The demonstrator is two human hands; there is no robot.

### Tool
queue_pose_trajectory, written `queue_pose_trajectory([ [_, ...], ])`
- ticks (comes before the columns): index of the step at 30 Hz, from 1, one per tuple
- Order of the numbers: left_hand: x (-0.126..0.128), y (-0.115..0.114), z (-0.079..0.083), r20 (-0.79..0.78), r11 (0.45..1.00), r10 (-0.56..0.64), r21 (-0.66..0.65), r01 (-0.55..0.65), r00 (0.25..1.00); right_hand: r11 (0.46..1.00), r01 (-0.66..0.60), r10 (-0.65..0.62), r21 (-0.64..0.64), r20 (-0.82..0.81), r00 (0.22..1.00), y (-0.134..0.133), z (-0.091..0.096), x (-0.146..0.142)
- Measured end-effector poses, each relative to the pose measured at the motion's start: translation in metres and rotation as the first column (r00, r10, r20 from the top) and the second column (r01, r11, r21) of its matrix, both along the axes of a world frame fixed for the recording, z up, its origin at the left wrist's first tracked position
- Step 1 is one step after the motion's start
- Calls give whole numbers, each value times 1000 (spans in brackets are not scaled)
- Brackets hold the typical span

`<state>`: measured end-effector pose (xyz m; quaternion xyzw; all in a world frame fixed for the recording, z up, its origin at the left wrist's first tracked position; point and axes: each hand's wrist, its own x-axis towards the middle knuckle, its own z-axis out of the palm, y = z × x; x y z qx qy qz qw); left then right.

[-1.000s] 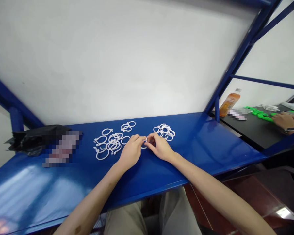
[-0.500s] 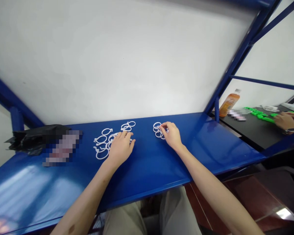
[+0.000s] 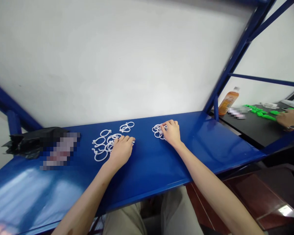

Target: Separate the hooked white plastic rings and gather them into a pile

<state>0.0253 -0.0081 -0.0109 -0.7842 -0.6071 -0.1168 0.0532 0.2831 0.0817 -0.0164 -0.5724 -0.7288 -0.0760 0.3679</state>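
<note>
Several white plastic rings [image 3: 102, 145] lie spread on the blue table [image 3: 149, 166], left of centre. My left hand [image 3: 122, 150] rests palm down on the right side of that spread, fingers stretched flat over the rings. A smaller heap of white rings [image 3: 157, 131] lies further right. My right hand [image 3: 171, 132] sits on that heap with its fingers curled down onto the rings; whether it grips one is hidden. A pair of linked rings [image 3: 126, 126] lies apart near the wall.
A black plastic bag [image 3: 36, 138] lies at the table's left end by the blue frame post [image 3: 13, 122]. At the right, another person's hand [image 3: 287, 118] works among green parts [image 3: 259, 112] on a black table, near an orange drink bottle [image 3: 227, 101].
A second ago both hands pinched one ring together at the table's middle. They have since parted: left hand onto the left spread, right hand onto the right heap. The view shifted slightly.
</note>
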Motion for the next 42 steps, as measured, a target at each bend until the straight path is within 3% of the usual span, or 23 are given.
queue_pose_trajectory([
  [6,4,-1,-1,159,997,-70,39,64,985,992,-107,112,73,-59,992,-17,4,-5],
  [9,8,-1,0,356,992,-127,52,116,926,950,-308,312,52,-94,945,-32,7,-14],
  [11,11,-1,2,545,986,-157,38,163,824,869,-494,491,2,-112,864,-43,9,-22],
  [14,14,-3,7,800,964,-129,-36,262,585,739,-669,656,-76,-144,741,-55,7,-34],
  [17,14,-4,12,914,933,-53,-98,346,403,706,-700,669,-109,-220,710,-59,3,-41],
  [20,15,-4,14,944,927,-10,-115,356,330,712,-696,644,-88,-312,698,-59,0,-44],
  [28,22,-4,3,941,961,-11,-83,263,339,693,-720,660,-42,-365,656,-61,-2,-47],
  [35,25,-10,-5,865,979,-103,-1,206,491,675,-737,702,-29,-285,653,-62,-9,-44],
  [42,25,-12,-8,757,971,-218,106,214,616,685,-726,679,-53,-315,663,-63,-11,-44],
])
